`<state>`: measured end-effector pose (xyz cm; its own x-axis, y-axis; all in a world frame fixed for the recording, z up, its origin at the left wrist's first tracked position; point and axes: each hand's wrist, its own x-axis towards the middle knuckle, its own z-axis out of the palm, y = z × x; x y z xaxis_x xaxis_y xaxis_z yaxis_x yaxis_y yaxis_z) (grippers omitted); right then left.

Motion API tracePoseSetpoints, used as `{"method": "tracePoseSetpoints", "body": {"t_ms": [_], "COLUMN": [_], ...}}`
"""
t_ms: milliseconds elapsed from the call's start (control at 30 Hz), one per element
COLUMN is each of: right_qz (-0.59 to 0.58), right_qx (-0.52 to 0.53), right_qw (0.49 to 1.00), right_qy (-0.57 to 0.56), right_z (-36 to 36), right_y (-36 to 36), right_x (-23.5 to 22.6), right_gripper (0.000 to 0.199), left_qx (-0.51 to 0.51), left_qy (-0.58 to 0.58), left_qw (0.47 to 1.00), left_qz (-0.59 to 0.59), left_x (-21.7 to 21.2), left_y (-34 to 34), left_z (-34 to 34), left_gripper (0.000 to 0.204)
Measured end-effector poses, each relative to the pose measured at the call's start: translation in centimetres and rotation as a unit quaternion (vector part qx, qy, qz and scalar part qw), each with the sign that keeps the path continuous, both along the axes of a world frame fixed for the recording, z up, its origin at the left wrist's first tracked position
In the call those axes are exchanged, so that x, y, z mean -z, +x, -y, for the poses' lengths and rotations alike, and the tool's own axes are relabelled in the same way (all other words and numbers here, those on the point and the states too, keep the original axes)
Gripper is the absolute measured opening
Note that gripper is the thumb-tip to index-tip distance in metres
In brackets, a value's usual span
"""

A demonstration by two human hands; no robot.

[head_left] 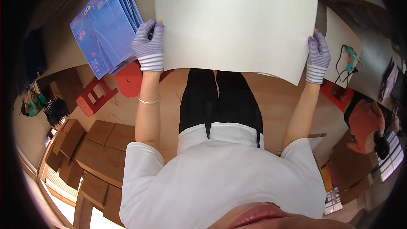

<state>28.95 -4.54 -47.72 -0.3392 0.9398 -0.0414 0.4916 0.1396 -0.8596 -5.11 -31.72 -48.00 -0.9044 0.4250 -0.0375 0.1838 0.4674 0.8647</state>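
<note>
A large white sheet of card or paper (237, 23) spans the space in front of me, its near edge bowed and its near right corner dipping. A second layer shows along that edge; how many sheets there are I cannot tell. My left hand (148, 46), in a purple-and-white striped glove with bare fingertips, pinches the left side. My right hand (318, 57), gloved alike, grips the right side, its fingers partly hidden behind the sheet. Close by my left hand lies a fanned stack of blue printed folded sheets (106, 29).
A teal glue gun (349, 58) with a black cord rests on a pale surface at right. Red plastic stools (95, 96) stand at left, with brown cardboard boxes (99, 157) behind. Another person in orange (366, 123) is at far right.
</note>
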Motion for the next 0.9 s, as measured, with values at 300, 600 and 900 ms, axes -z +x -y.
{"method": "tracePoseSetpoints", "body": {"t_ms": [300,600,900], "right_qz": [-0.005,0.134,0.214], "right_qx": [-0.173,-0.172,-0.188], "right_qw": [0.981,0.944,0.926], "right_qy": [0.088,0.247,0.248], "right_z": [5.0,6.5,6.7], "right_y": [-8.6,-11.5,-12.1], "right_x": [1.4,5.6,5.3], "right_gripper": [0.065,0.074,0.073], "left_qx": [0.295,0.357,0.346], "left_qy": [0.015,-0.138,-0.166], "left_qw": [0.937,0.881,0.877], "left_qz": [-0.187,-0.279,-0.290], "left_x": [0.5,3.6,3.9], "left_y": [4.7,6.4,6.9], "left_z": [-5.5,-7.9,-8.5], "left_gripper": [0.041,0.047,0.046]}}
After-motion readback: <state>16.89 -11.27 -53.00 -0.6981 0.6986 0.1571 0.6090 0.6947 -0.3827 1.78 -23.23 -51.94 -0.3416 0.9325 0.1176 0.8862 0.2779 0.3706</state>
